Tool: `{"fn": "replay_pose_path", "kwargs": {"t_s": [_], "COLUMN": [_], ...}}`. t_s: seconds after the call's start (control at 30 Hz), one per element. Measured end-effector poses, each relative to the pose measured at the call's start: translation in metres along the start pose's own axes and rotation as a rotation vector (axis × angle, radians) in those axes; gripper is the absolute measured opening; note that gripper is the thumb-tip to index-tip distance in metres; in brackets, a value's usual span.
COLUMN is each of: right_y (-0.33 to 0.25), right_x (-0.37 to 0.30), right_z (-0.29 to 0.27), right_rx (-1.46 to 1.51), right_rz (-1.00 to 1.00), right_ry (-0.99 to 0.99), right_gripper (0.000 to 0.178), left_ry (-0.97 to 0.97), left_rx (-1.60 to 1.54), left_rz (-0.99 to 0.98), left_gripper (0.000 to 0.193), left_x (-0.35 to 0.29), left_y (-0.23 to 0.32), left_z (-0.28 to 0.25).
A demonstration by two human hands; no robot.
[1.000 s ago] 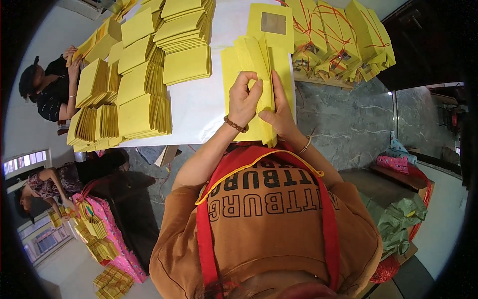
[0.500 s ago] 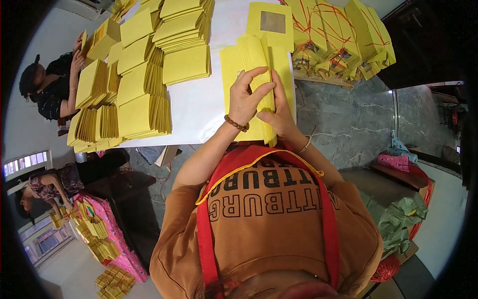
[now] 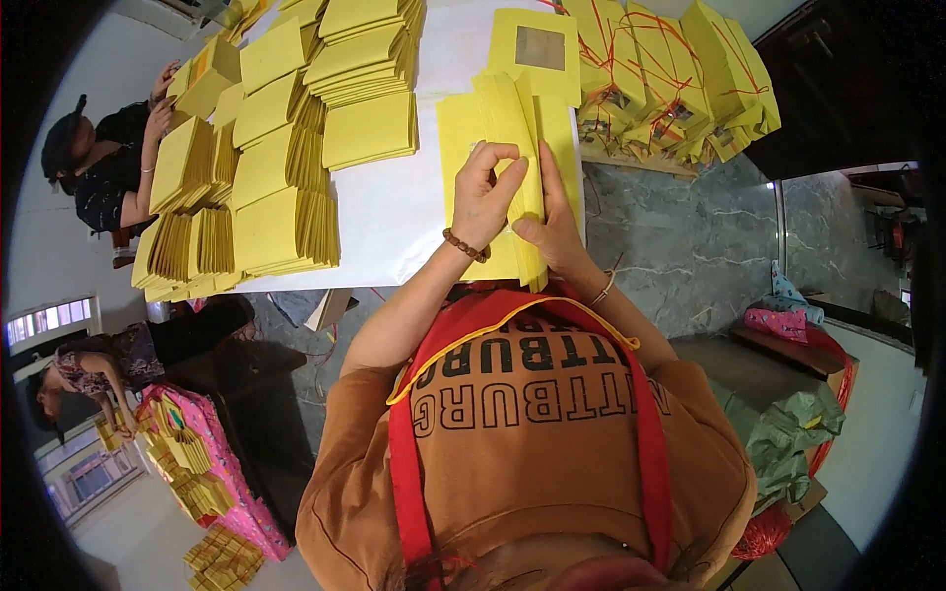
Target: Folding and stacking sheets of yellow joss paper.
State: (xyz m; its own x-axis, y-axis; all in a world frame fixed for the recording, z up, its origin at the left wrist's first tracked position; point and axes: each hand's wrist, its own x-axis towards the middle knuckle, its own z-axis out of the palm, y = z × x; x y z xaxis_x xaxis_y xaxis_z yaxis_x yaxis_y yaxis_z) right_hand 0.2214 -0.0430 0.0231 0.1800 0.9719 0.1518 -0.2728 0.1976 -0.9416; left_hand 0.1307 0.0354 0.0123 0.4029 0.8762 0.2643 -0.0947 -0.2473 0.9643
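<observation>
Yellow paper sheets [image 3: 507,118] lie in front of me on the white table, with a raised fold running lengthwise. My left hand [image 3: 483,197], wearing a brown bead bracelet, rests over them. Its thumb and index finger are pinched together by the fold; whether paper is between the tips I cannot make out. On the fold's right side, my right hand [image 3: 557,227] grips it, with long fingers along the outer edge and thumb on the near face. Beyond the sheets lies a yellow paper piece with a grey square window [image 3: 540,49].
Stacks of folded yellow paper [image 3: 281,217] fill the table's left side. Yellow bags with red cords [image 3: 665,79] stand at the far right. A person in black [image 3: 108,167] handles paper at the left; another [image 3: 113,360] works by a pink-covered table [image 3: 241,492]. Green sheeting [image 3: 793,443] lies at right.
My left hand has shifted slightly down, and its index finger has bent in to meet the thumb. The right hand keeps its hold on the fold.
</observation>
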Motion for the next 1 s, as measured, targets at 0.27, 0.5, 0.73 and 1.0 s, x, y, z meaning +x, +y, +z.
{"fn": "replay_pose_path", "kwargs": {"t_s": [0.27, 0.5, 0.73, 1.0], "right_y": [-0.012, -0.049, -0.033, -0.051], "right_x": [-0.004, -0.011, -0.001, -0.004], "right_z": [-0.004, 0.002, -0.003, -0.022], "right_rx": [0.104, -0.047, 0.191, 0.156], "right_rz": [-0.127, 0.161, 0.354, 0.425], "right_ry": [0.143, 0.119, 0.081, 0.108], "right_gripper": [0.083, 0.073, 0.064, 0.050], "left_ry": [0.010, -0.021, -0.065, -0.091], "left_rx": [-0.060, -0.200, -0.466, 0.321], "left_rz": [-0.114, -0.100, -0.189, 0.233], "left_gripper": [0.030, 0.055, 0.050, 0.059], "left_x": [-0.002, -0.001, -0.002, 0.025], "left_y": [0.011, 0.014, 0.018, 0.031], "left_z": [-0.003, -0.002, 0.000, -0.030]}}
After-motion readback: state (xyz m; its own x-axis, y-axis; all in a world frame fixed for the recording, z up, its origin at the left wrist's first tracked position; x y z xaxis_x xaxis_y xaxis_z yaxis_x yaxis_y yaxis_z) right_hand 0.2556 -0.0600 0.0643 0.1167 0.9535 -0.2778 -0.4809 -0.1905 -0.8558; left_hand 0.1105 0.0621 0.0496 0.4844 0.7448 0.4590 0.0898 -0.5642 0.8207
